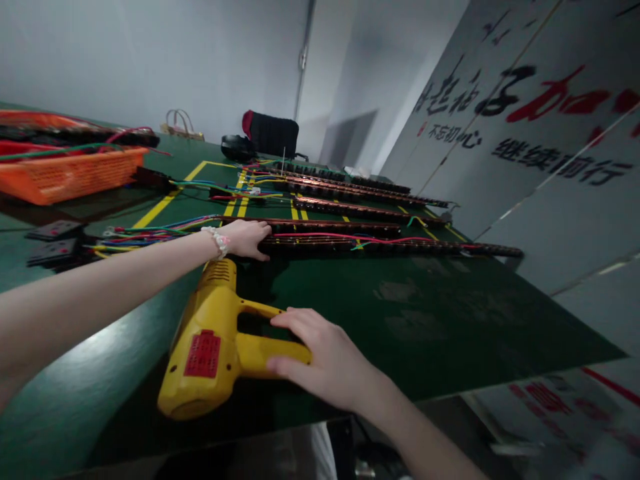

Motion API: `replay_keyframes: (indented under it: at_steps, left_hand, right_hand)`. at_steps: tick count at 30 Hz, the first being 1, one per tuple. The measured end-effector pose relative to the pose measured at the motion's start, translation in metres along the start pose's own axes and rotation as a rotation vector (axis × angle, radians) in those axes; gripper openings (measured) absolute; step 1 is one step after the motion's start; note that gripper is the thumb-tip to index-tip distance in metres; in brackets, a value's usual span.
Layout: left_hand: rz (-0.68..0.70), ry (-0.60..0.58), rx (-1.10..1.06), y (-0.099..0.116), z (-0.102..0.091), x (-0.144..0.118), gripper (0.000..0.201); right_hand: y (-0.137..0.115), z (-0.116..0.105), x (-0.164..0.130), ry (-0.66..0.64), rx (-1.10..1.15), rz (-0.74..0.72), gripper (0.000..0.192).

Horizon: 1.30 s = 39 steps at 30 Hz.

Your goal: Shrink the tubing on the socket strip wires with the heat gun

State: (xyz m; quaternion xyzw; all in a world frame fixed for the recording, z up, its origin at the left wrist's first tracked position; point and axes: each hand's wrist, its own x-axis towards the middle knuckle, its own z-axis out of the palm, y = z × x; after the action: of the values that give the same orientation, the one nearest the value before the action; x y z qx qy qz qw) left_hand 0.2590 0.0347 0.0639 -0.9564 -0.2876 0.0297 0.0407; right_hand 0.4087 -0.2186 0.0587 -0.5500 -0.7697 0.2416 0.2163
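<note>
A yellow heat gun (213, 333) with a red label lies on its side on the green tabletop. My right hand (325, 353) is closed around the end of its handle, the thumb on the near side and the fingers on the loop. Beyond the gun's front end, my left hand (245, 239) grips a long dark strip (325, 245) with copper-coloured edges. Its fingertips are partly hidden behind the strip. A red wire (360, 236) runs along the strip, and a green wire (359, 246) crosses it. Coloured wires (150, 231) spread from the left end, beside my left forearm.
More long copper-edged strips (360, 208) lie farther back over yellow tape lines. An orange basket (75, 175) holding wired parts stands at the left. Dark connector blocks (55, 243) sit near it. A chair back (274, 137) and a woven bag (181, 127) are at the far side.
</note>
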Motion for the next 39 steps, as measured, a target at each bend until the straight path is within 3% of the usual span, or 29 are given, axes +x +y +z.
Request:
replay_keyframes:
  at_steps: [2,5,9,12,15,20,22,27,32,36,39]
  left_hand:
    - [-0.014,0.015,0.001,0.001,-0.007,-0.002,0.069]
    - [-0.030,0.077,0.005,0.000,-0.024,-0.002,0.057]
    - [-0.063,0.113,0.057,-0.004,-0.048,0.000,0.055]
    - [-0.088,0.094,0.007,-0.008,-0.058,0.004,0.064]
    - [-0.131,0.073,-0.112,-0.014,-0.059,0.008,0.082]
    - [-0.132,0.051,-0.189,-0.025,-0.039,0.013,0.100]
    - [-0.096,0.040,-0.211,-0.026,-0.025,0.014,0.097]
    - [-0.007,0.115,-0.182,-0.021,0.004,0.009,0.072]
    - [-0.015,0.230,-0.185,-0.016,-0.012,-0.009,0.024]
    - [0.013,0.267,-0.376,-0.011,-0.031,-0.028,0.024]
    - [0.028,0.210,-0.386,-0.007,-0.033,-0.043,0.022]
  right_hand:
    - [0.013,-0.019,0.014,0.037,0.026,0.100,0.041]
    - [0.053,-0.031,0.042,0.136,-0.164,0.210,0.035]
    - [0.111,-0.026,0.079,0.203,-0.401,0.172,0.047]
    - [0.129,-0.018,0.105,0.254,-0.512,0.205,0.057]
    - [0.128,-0.013,0.126,0.272,-0.563,0.211,0.056]
    - [0.105,-0.007,0.126,0.248,-0.491,0.048,0.024]
    - [0.093,-0.008,0.114,0.237,-0.406,-0.080,0.019]
    - [0.078,-0.016,0.091,0.316,-0.172,-0.080,0.026]
    - [0.080,-0.021,0.104,0.381,-0.171,-0.137,0.014]
    - [0.075,-0.027,0.123,0.591,-0.119,-0.172,0.016]
    - [0.071,-0.036,0.134,0.791,-0.030,-0.162,0.021]
